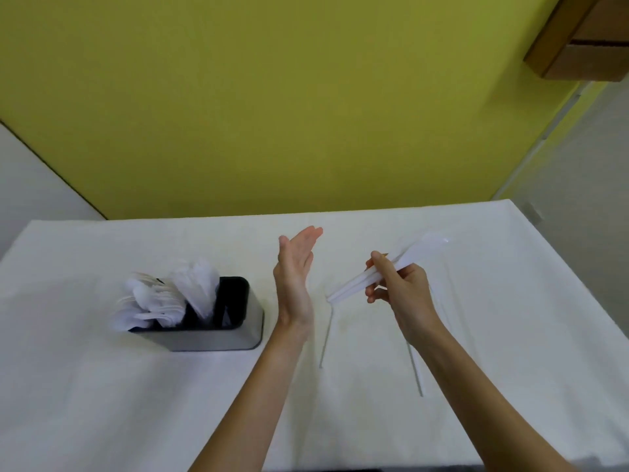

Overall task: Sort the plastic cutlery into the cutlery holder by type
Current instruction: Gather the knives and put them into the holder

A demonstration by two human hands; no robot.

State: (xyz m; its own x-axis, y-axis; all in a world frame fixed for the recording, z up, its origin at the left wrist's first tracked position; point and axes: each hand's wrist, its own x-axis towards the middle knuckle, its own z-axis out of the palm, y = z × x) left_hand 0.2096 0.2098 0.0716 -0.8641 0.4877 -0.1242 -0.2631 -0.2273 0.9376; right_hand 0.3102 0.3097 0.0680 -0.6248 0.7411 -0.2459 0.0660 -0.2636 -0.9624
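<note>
The right hand (398, 291) is gripping a bundle of white plastic cutlery (417, 252) above the tabletop (136, 403), with the thumb lying along the top of the handles and the other fingers curling round them from below. The bundle is slanting, its narrow handle ends pointing down and left toward the other hand and its broader ends pointing up and right, away from the person (whether these are knives, forks or spoons I cannot tell, as the ends are blurring into the white cloth). The left hand (295, 277) is standing on its edge in the air, fully open, fingers straight and close together and pointing toward the yellow-green wall (272, 97), palm facing the bundle; it is holding nothing and touching nothing, and it is near the handle ends but apart from them. The cutlery holder (218, 338), grey outside and black inside, is sitting on the tabletop just to the left of the left hand, with white cutlery standing in its left and middle compartments and leaning out to the left, while the right compartment is showing its dark inside. Two thin white sticks (325, 338) are lying flat on the tabletop, one between the forearms and one partly under the right forearm. A cardboard box (578, 39) is showing in the upper right corner.
</note>
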